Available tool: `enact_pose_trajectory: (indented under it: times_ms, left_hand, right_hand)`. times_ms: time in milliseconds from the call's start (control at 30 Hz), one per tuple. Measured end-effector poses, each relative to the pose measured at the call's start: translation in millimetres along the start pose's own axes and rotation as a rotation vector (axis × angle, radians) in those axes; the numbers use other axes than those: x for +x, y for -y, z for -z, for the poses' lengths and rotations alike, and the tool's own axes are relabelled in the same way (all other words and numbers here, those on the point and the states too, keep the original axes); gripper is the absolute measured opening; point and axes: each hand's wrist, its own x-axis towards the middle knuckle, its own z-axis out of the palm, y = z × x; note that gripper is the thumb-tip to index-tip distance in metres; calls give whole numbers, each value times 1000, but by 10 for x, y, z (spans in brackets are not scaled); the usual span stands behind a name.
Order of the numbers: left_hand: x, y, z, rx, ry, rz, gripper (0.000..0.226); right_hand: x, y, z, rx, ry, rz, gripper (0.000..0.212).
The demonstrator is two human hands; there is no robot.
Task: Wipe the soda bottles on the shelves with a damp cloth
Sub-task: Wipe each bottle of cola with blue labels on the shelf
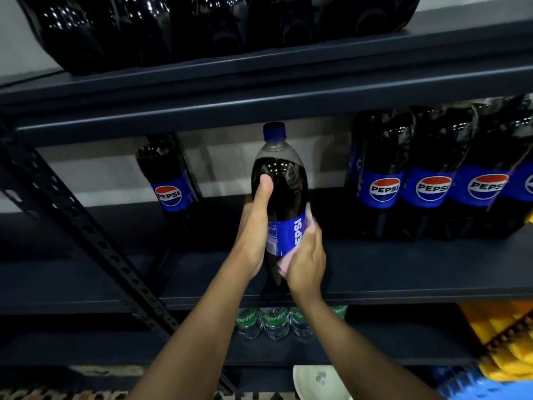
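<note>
A large Pepsi bottle with a blue cap stands upright on the middle shelf, near its front edge. My left hand grips the bottle's left side, thumb up on the dark shoulder. My right hand presses a pale pink cloth against the lower right of the bottle, over the blue label. Most of the cloth is hidden under my palm.
A single Pepsi bottle stands at the back left; a shrink-wrapped pack of Pepsi bottles fills the right. More dark bottles sit on the top shelf. Sprite bottles and yellow packs are below. A perforated steel brace slants at left.
</note>
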Motion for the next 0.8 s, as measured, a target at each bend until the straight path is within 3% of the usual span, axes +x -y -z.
enact_pose_trajectory:
  times_ms: [100, 267, 433, 567, 667, 800]
  left_hand:
    - [84, 80, 46, 3, -53, 39, 113]
    - [55, -24, 75, 18, 33, -2, 69]
    - [74, -66, 86, 11, 14, 7, 56]
    - [62, -138, 152, 99, -59, 63, 62]
    - [43, -128, 141, 63, -26, 82, 71]
    - [-28, -69, -13, 61, 45, 32, 76]
  right_hand:
    - [3, -178, 91, 40, 28, -152, 42]
    - [142, 175, 114, 97, 100, -231, 37]
    - [378, 1082, -9, 30, 176, 65, 30]
    - [587, 1601, -27, -138, 251, 133, 39]
    - [643, 1645, -55, -201, 303, 142, 35]
    - [478, 1200, -102, -47, 134, 375, 38]
